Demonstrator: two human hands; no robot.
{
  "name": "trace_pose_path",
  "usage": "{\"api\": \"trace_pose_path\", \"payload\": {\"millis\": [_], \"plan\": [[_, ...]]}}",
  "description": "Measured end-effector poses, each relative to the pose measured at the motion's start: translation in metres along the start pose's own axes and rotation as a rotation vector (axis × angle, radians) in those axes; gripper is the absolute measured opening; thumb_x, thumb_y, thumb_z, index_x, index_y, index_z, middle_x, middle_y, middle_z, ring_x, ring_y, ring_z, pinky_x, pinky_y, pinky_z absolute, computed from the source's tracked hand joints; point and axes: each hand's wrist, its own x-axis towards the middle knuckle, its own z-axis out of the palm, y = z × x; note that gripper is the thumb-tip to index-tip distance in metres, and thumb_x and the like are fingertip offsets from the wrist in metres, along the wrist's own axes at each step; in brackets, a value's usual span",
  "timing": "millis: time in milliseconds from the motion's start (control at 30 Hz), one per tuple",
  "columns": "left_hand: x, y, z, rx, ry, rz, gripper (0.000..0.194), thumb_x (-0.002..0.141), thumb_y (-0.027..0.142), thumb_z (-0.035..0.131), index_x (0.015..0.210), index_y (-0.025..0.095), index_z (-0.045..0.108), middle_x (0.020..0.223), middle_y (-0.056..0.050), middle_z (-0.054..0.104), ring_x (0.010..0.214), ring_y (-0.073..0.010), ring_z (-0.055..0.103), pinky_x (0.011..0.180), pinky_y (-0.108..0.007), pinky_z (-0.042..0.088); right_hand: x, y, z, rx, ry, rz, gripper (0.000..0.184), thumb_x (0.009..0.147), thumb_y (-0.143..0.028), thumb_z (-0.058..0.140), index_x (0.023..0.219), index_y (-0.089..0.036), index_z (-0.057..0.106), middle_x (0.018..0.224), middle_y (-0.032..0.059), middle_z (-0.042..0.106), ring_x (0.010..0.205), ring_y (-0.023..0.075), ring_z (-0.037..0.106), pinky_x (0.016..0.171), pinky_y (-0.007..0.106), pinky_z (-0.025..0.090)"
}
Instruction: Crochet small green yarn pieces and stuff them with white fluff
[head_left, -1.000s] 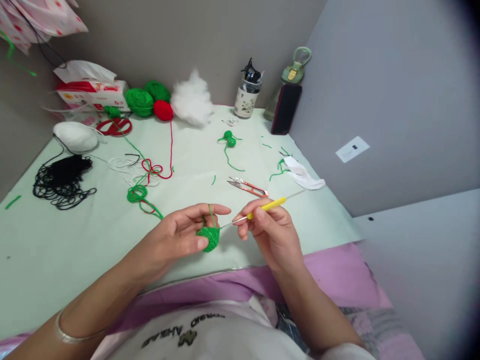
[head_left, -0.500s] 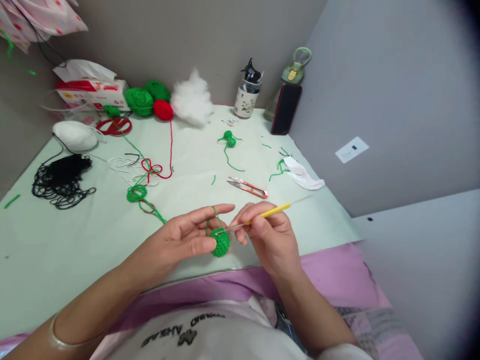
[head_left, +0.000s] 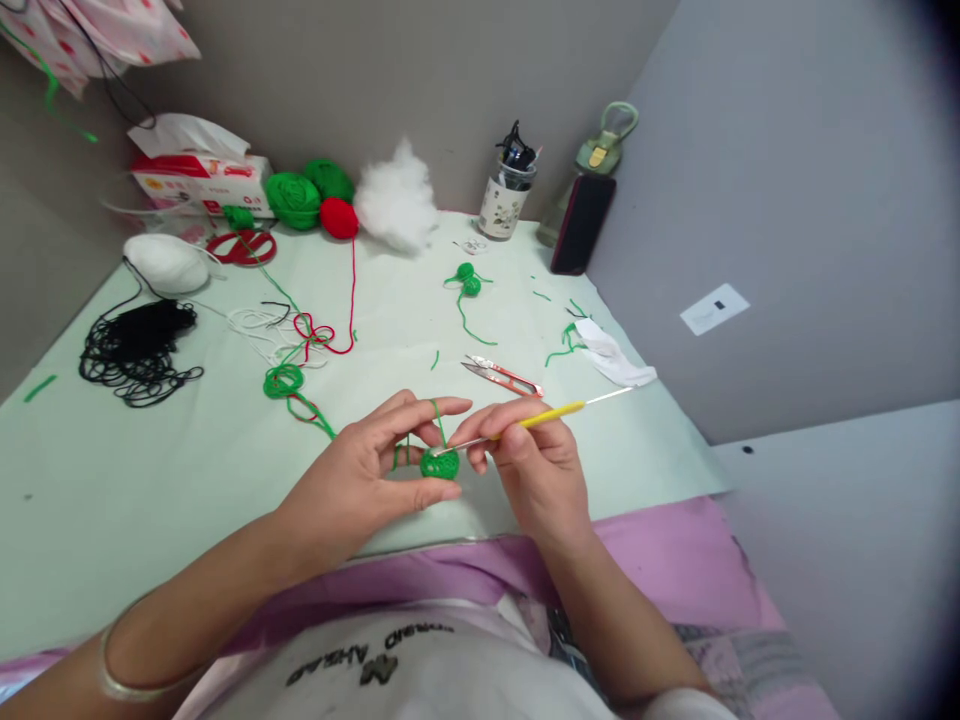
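Between the thumb and fingers of my left hand (head_left: 360, 470) is a small round green crochet piece (head_left: 440, 466). A strand of green yarn (head_left: 440, 424) runs from the piece up over my left index finger. My right hand (head_left: 536, 465) grips a yellow-handled crochet hook (head_left: 553, 414) like a pen. The hook's metal tip meets the top edge of the piece; whether it passes through a stitch is too small to tell. More green yarn (head_left: 321, 416) leads from behind my left hand to a loose coil (head_left: 283, 380) on the table.
Orange thread snips (head_left: 504, 378) lie just beyond my right hand. Farther back are two small green crocheted balls (head_left: 468, 280), white stuffing (head_left: 397, 200), a red yarn ball (head_left: 339, 217), red scissors (head_left: 241, 246), a phone (head_left: 583, 225) and a pen jar (head_left: 507, 200). Tangled black yarn (head_left: 142, 345) lies left.
My left hand has tilted the green piece, so it now shows its edge more, and my left thumb sits beneath it. The camera view has shifted slightly.
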Motion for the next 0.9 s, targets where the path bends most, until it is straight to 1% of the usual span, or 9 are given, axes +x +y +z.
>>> {"api": "trace_pose_path", "payload": {"millis": [233, 300, 400, 467, 567, 667, 767, 833, 900], "plan": [[0.001, 0.007, -0.002, 0.133, 0.006, 0.015, 0.048, 0.075, 0.025, 0.085, 0.122, 0.033, 0.08, 0.095, 0.001, 0.052, 0.098, -0.0209, 0.059, 0.1, -0.042, 0.05, 0.004, -0.003, -0.006, -0.02, -0.085, 0.029, 0.018, 0.106, -0.037, 0.063, 0.1, -0.025, 0.076, 0.094, 0.0035, 0.083, 0.078, 0.0141, 0.073, 0.067, 0.026, 0.058], [0.001, 0.006, -0.002, 0.139, 0.009, 0.02, 0.045, 0.075, 0.026, 0.086, 0.119, 0.033, 0.081, 0.094, 0.001, 0.052, 0.097, -0.0211, 0.058, 0.098, -0.041, 0.051, 0.003, -0.006, -0.008, -0.079, -0.106, 0.01, 0.018, 0.106, -0.035, 0.061, 0.101, -0.025, 0.076, 0.093, 0.0036, 0.082, 0.079, 0.0149, 0.073, 0.068, 0.028, 0.059], [0.002, 0.004, -0.002, 0.129, 0.035, 0.037, 0.048, 0.075, 0.028, 0.089, 0.122, 0.034, 0.081, 0.093, 0.001, 0.052, 0.092, -0.0202, 0.057, 0.094, -0.04, 0.052, 0.001, -0.014, -0.01, -0.268, -0.143, -0.047, 0.018, 0.107, -0.028, 0.059, 0.104, -0.025, 0.076, 0.097, 0.0043, 0.082, 0.084, 0.0165, 0.074, 0.073, 0.031, 0.061], [0.003, 0.002, -0.002, 0.121, 0.055, 0.049, 0.051, 0.074, 0.026, 0.09, 0.123, 0.035, 0.081, 0.091, 0.001, 0.053, 0.089, -0.0196, 0.057, 0.092, -0.039, 0.053, 0.0, -0.019, -0.01, -0.426, -0.189, -0.131, 0.019, 0.106, -0.022, 0.058, 0.108, -0.025, 0.077, 0.101, 0.0052, 0.081, 0.092, 0.0185, 0.076, 0.081, 0.035, 0.062], [0.002, -0.002, 0.002, 0.081, 0.113, 0.068, 0.049, 0.074, 0.026, 0.09, 0.123, 0.033, 0.081, 0.091, 0.001, 0.055, 0.088, -0.0191, 0.057, 0.09, -0.036, 0.054, -0.003, -0.021, -0.01, -0.668, -0.258, -0.343, 0.023, 0.105, -0.015, 0.057, 0.118, -0.024, 0.074, 0.104, 0.0079, 0.081, 0.1, 0.0215, 0.076, 0.086, 0.039, 0.062], [-0.003, -0.009, 0.01, 0.049, 0.222, 0.109, 0.041, 0.084, 0.032, 0.084, 0.125, 0.032, 0.08, 0.097, -0.001, 0.058, 0.093, -0.0196, 0.058, 0.087, -0.032, 0.054, -0.006, -0.019, -0.005, -0.946, -0.222, -0.565, 0.029, 0.102, -0.011, 0.059, 0.125, -0.024, 0.071, 0.11, 0.012, 0.081, 0.099, 0.0227, 0.076, 0.079, 0.037, 0.064], [-0.009, -0.016, 0.021, 0.008, 0.286, 0.183, 0.041, 0.094, 0.037, 0.076, 0.135, 0.032, 0.076, 0.102, -0.002, 0.062, 0.097, -0.0199, 0.059, 0.087, -0.03, 0.053, -0.011, -0.015, 0.0, -1.224, -0.15, -0.693, 0.032, 0.098, -0.011, 0.065, 0.122, -0.03, 0.074, 0.113, 0.0088, 0.082, 0.1, 0.0221, 0.077, 0.081, 0.035, 0.066], [-0.011, -0.017, 0.025, -0.122, 0.29, 0.127, 0.044, 0.096, 0.04, 0.074, 0.14, 0.033, 0.072, 0.105, -0.002, 0.063, 0.099, -0.0192, 0.06, 0.091, -0.03, 0.053, -0.014, -0.012, 0.003, -1.309, -0.118, -0.731, 0.036, 0.096, -0.01, 0.069, 0.121, -0.035, 0.076, 0.109, 0.005, 0.083, 0.1, 0.0215, 0.078, 0.085, 0.034, 0.068], [-0.012, -0.015, 0.026, -0.342, 0.23, -0.011, 0.049, 0.094, 0.042, 0.078, 0.141, 0.032, 0.071, 0.106, -0.002, 0.065, 0.102, -0.0187, 0.062, 0.094, -0.029, 0.052, -0.017, -0.009, 0.002, -1.3, -0.096, -0.758, 0.041, 0.094, -0.009, 0.072, 0.123, -0.037, 0.077, 0.106, 0.004, 0.083, 0.098, 0.0214, 0.079, 0.085, 0.033, 0.068]]}}
